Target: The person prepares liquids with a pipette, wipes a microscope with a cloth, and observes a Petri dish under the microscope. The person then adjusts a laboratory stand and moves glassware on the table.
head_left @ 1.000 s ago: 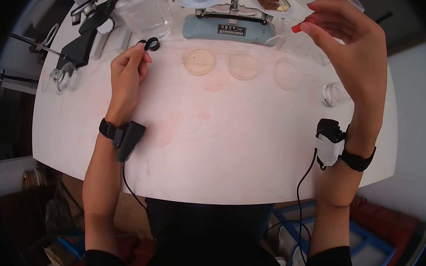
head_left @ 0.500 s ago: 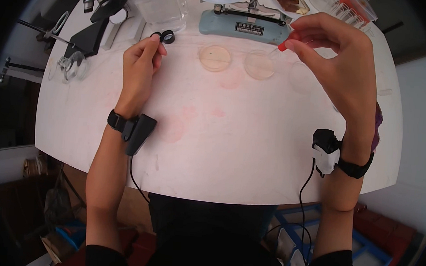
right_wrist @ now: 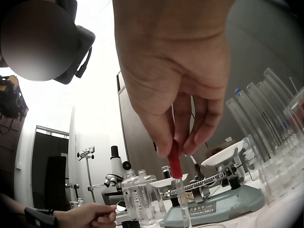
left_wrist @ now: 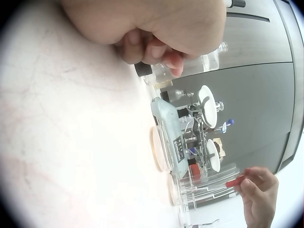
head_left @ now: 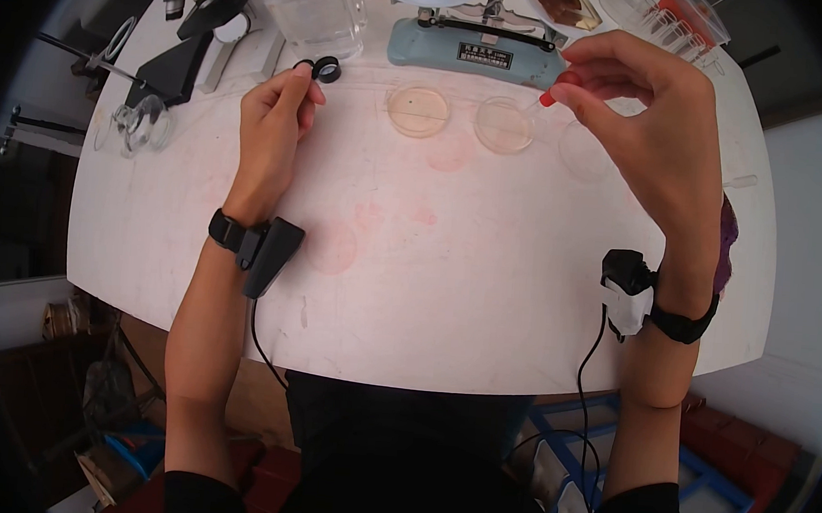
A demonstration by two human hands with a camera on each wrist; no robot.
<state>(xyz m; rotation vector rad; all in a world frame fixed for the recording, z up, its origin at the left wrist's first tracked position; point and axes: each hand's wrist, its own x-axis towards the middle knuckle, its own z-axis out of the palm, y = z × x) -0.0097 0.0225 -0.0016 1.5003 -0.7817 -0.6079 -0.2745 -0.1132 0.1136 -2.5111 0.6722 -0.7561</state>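
Observation:
My left hand (head_left: 273, 123) rests at the table's back left and holds a small black folding magnifier (head_left: 328, 70) between thumb and fingers. Raised over the right side, my right hand (head_left: 663, 122) pinches the red rubber bulb of a glass dropper (right_wrist: 175, 164). The dropper slants down, its tube pointing to the middle petri dish (head_left: 504, 128). To the left lies another petri dish (head_left: 418, 112) with a dark speck in it. A third, clear dish (head_left: 582, 154) is partly covered by the right hand in the head view.
A blue-green tray balance (head_left: 445, 47) stands behind the dishes. Clear glass bottles (head_left: 311, 16) and a microscope (head_left: 221, 5) are at the back left. Several test tubes (head_left: 679, 37) stand at the back right. Glassware (head_left: 139, 126) lies near the left edge.
My right hand has brought the dropper down and left, to the middle dish, and then stays nearly still. The left hand keeps its hold on the magnifier. The head view has shifted slightly.

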